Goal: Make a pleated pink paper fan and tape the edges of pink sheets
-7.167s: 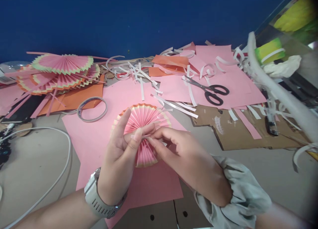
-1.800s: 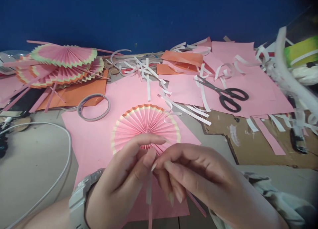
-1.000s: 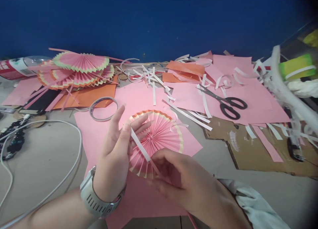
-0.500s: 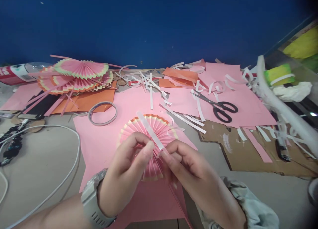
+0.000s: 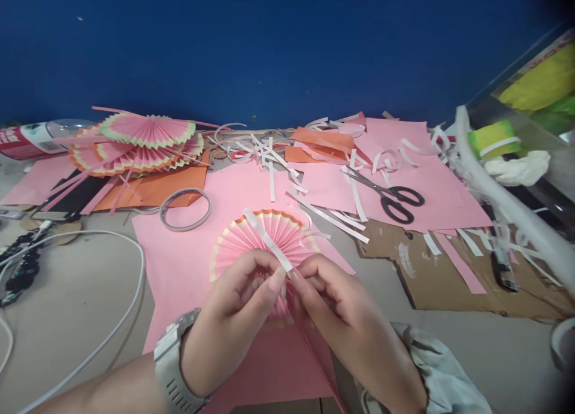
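My left hand (image 5: 233,318) and my right hand (image 5: 341,318) meet over a pleated pink paper rosette (image 5: 256,237) with an orange and cream rim. Both pinch a narrow white paper strip (image 5: 267,239) that sticks up and to the left from my fingertips. A long thin pink strip (image 5: 314,354) runs down from the pinch toward me. The rosette lies on a large pink sheet (image 5: 179,264). I wear a grey watch (image 5: 173,366) on the left wrist and a grey sleeve on the right arm.
A tape ring (image 5: 185,208) lies left of the rosette. Finished rosettes (image 5: 139,141) are stacked at the back left. Black scissors (image 5: 390,198), several white strips (image 5: 327,216), cardboard (image 5: 449,276) and a white cable (image 5: 112,312) are spread around.
My hands have drawn closer together at the rosette's middle, and the white strip now stands a little lower. The view has shifted slightly.
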Motion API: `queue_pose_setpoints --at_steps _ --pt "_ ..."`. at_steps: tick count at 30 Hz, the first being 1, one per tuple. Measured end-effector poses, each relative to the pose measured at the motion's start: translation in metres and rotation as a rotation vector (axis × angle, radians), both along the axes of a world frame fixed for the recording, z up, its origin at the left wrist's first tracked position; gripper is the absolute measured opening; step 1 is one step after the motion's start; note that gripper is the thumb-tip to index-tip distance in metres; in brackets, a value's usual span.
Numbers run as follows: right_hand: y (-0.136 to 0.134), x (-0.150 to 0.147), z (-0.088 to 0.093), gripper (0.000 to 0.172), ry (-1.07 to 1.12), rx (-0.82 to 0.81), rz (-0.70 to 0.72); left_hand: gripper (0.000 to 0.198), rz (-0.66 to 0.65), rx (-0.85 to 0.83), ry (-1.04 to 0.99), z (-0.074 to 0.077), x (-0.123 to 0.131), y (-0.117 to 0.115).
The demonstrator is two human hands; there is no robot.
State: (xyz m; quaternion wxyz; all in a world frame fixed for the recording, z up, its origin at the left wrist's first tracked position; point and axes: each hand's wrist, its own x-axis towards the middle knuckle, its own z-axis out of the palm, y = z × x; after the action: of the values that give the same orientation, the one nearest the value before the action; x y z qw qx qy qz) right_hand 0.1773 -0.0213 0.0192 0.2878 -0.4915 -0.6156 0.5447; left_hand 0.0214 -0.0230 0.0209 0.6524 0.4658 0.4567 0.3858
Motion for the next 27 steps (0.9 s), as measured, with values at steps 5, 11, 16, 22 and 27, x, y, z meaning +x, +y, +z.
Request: queue_pose_setpoints --at_steps 5,11,16,22,27 --pt "0.0011 -0.0005 -0.0026 0.021 0.042 -0.021 -0.022 0.013 -0.012 -0.078 -0.137 -0.0017 -0.0023 0.002" --pt "0.0024 -0.0012 -0.0053 0.023 0.027 -0.005 -0.064 0.019 -0.042 -0.181 -0.225 -0.003 -0.0045 0.0043" --pt "0.0023 0.0018 -0.0078 0.025 -0.094 -0.007 -0.113 0.023 -0.092 -0.215 -0.327 -0.0001 -0.0026 0.0034" --pt "0.0004 0.0007 -0.0028 0.021 -0.119 0.128 -0.036 0.015 0.025 -0.126 -0.004 0.0019 -0.0003 -0.0029" --pt "-0.0019 0.0001 -0.003 0.02 -0.243 0.201 0.001 0.016 0.035 -0.046 0.086 0.0004 0.0017 -0.002"
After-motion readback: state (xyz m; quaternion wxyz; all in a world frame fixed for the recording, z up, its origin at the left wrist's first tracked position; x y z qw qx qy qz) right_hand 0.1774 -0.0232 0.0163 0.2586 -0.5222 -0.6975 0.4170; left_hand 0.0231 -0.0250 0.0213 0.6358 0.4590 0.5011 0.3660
